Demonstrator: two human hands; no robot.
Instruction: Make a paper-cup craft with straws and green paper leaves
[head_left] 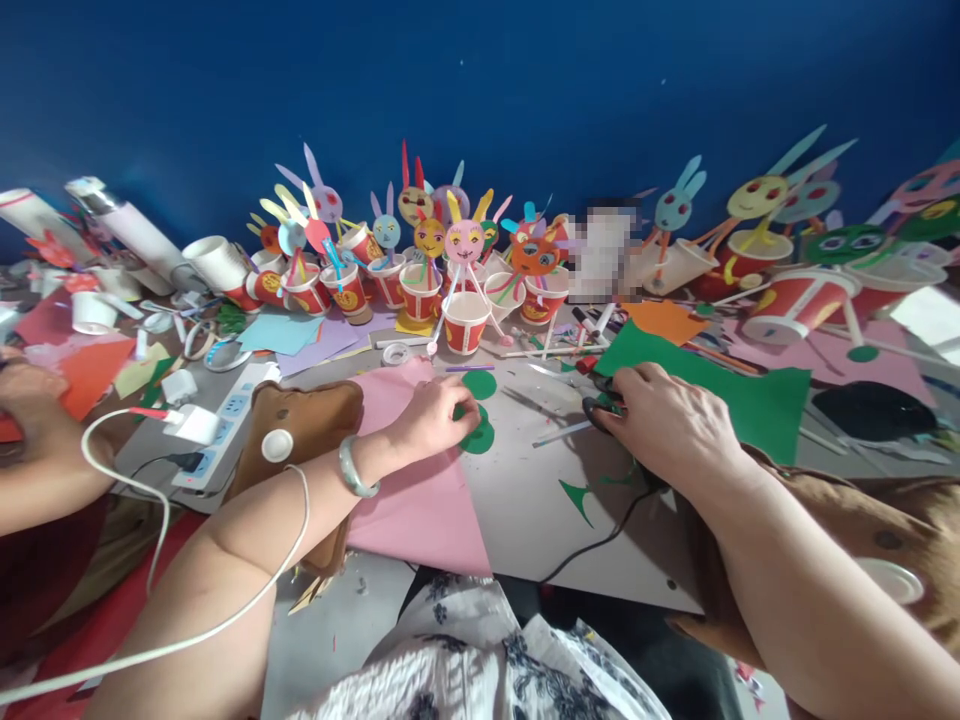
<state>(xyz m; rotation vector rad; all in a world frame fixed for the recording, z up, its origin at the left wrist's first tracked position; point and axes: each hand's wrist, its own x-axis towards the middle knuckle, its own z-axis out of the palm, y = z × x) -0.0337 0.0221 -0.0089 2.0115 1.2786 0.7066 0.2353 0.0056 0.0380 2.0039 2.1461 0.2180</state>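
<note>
Grey table, left hand curled

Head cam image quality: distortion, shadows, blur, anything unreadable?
Head view: wide-angle stretch toward the edges; soft shadow on the table near the right hand; pale sheet at far right nearly washed out; pixelated patch hides part of the back row; green circles by the left hand readable.

One head-worn camera, looks forward and down from close above the bench, toward the blue wall behind it.
</note>
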